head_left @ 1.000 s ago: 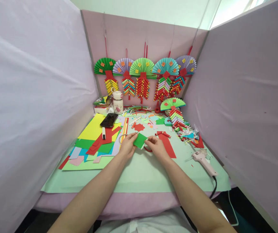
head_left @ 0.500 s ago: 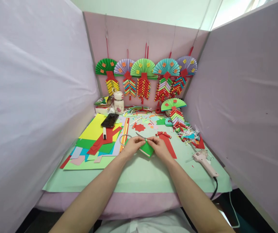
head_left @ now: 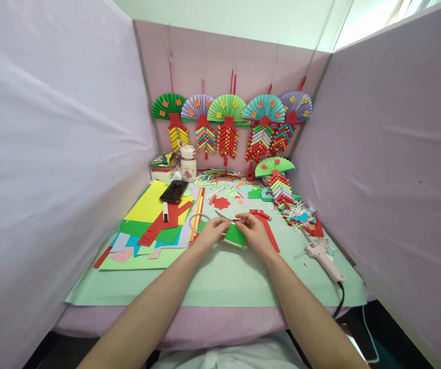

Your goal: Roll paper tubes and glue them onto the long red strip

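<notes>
Left hand [head_left: 216,229]: fingers drawn narrow, pinching the upper left edge of the green square.
Right hand [head_left: 252,228]: thumb against the square's upper right edge, fingers slightly spread; cannot tell whether gripping.
Green square [head_left: 236,236]: flat, smooth paper, pale along the near edge, between both hands.
Scissors [head_left: 223,215]: slim metal blade, just beyond the fingertips, red handle mostly hidden.
Red strip [head_left: 269,236]: flat rectangle, right of the right hand, small rolled tubes [head_left: 263,214] at the far end.
Fans [head_left: 226,108]: crisply pleated half-discs, hanging in a row.
Glue gun [head_left: 326,260]: pale, hard-shelled, lying at right.
</notes>
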The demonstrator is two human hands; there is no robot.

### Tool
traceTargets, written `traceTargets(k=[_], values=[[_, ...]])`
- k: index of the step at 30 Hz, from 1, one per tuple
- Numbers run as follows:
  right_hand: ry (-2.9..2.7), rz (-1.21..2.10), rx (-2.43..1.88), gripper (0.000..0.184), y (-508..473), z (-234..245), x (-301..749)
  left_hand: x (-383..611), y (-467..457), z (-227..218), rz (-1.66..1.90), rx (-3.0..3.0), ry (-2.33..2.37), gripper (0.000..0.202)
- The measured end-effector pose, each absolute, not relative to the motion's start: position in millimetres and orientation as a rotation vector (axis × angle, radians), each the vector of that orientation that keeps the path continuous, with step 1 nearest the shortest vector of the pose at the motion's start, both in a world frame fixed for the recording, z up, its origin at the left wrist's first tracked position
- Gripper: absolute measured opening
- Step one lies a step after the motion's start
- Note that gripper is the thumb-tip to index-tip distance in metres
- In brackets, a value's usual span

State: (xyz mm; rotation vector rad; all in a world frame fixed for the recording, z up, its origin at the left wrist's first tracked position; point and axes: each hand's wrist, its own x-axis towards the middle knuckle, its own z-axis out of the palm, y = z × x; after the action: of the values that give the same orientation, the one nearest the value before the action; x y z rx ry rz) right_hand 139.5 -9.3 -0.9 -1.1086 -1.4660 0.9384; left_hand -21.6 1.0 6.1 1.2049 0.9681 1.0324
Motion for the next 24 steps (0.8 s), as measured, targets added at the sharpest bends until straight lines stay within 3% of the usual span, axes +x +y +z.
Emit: traceTargets(k=[3,10,24], values=[[-1.521,0.815,-1.143,0.025,-10.6,-0.3,139.3,-21.7,-0.8,8.1,1.048,1.288,1.000,0.019],[-1.769,0.111,-1.256,0.014,-21.2,4.3,133.3,-20.9,1.5,2.9,1.189,1.449,1.070,0.013],[-1.780,0.120,-1.162,0.020,-28.9,10.8,131.9,-20.5,-16.1,14.6,1.309,2.065,0.998,0.019]])
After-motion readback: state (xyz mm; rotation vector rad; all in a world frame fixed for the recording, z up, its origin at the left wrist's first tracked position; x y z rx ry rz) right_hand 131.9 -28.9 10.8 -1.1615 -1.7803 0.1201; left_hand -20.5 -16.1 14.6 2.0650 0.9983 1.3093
